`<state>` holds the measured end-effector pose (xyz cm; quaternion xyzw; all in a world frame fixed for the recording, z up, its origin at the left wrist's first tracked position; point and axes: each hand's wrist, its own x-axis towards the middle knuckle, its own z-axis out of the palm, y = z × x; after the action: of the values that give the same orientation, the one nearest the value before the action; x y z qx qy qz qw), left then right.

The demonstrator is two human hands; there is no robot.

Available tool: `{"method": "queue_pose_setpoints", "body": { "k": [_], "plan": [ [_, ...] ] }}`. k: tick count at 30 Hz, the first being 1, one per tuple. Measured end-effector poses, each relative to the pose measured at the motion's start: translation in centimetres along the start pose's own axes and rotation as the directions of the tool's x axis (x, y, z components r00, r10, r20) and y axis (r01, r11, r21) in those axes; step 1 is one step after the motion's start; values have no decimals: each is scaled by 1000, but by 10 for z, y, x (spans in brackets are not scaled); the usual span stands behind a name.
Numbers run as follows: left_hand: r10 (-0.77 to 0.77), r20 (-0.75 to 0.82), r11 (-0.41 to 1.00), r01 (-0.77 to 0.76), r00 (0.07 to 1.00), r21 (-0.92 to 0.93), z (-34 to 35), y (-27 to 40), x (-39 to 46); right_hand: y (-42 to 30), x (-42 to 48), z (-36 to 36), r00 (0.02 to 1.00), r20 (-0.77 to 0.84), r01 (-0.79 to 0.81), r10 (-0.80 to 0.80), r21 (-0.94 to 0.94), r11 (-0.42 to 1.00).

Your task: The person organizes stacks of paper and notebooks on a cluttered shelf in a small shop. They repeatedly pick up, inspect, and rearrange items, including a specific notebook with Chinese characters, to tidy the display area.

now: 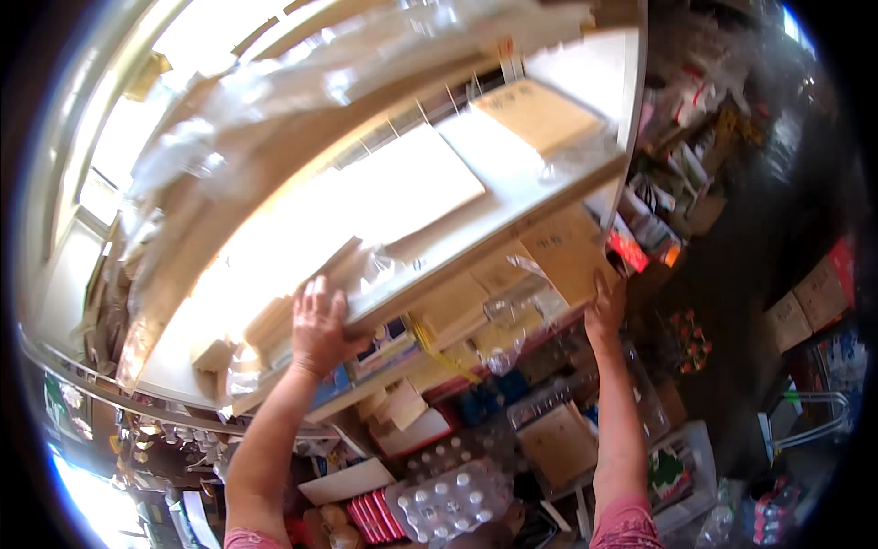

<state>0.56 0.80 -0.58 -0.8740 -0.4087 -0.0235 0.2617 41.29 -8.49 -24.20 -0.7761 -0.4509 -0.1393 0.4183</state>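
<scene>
My right hand (605, 303) grips the lower right edge of a brown cardboard piece (566, 250) with handwriting, on a lower shelf level. My left hand (321, 329) rests on the front edge of the wooden shelf board (439, 266), fingers spread, beside glare-washed cardboard. A white flat sheet or box (425, 185) lies on the upper shelf, with another marked cardboard piece (538, 113) to its right. Under the board, near my right hand, are clear plastic packaging (518, 305) and a yellow strap (442, 353).
Below the shelves stand a shrink-wrapped pack of bottles (446, 501), red packets (376, 516), a cardboard piece in a clear container (559, 442) and a translucent bin (693, 494). Cluttered goods line the right, with cardboard boxes (809, 305) beyond a dark floor (727, 309).
</scene>
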Motion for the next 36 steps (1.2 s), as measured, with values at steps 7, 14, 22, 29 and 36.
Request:
{"method": "queue_pose_setpoints", "body": {
  "k": [7,14,22,29,36],
  "plan": [
    [-39,-3,994,38,999,-103,0,-6,-10,-6,12,-75,991,81,-130,107,774,619],
    [-24,-77,990,13,997,-139,0,3,-1,-46,73,-284,952,237,103,-194,347,932],
    [-29,55,983,39,998,-178,-7,-7,-8,-173,215,-393,948,41,162,-314,790,591],
    [2,-108,995,-13,994,-101,12,-4,-4,-255,285,-364,734,-442,673,-516,376,637],
    [-10,-61,983,-2,998,-183,-5,-8,-13,-282,281,-324,834,-145,536,-533,-22,844]
  ]
}}
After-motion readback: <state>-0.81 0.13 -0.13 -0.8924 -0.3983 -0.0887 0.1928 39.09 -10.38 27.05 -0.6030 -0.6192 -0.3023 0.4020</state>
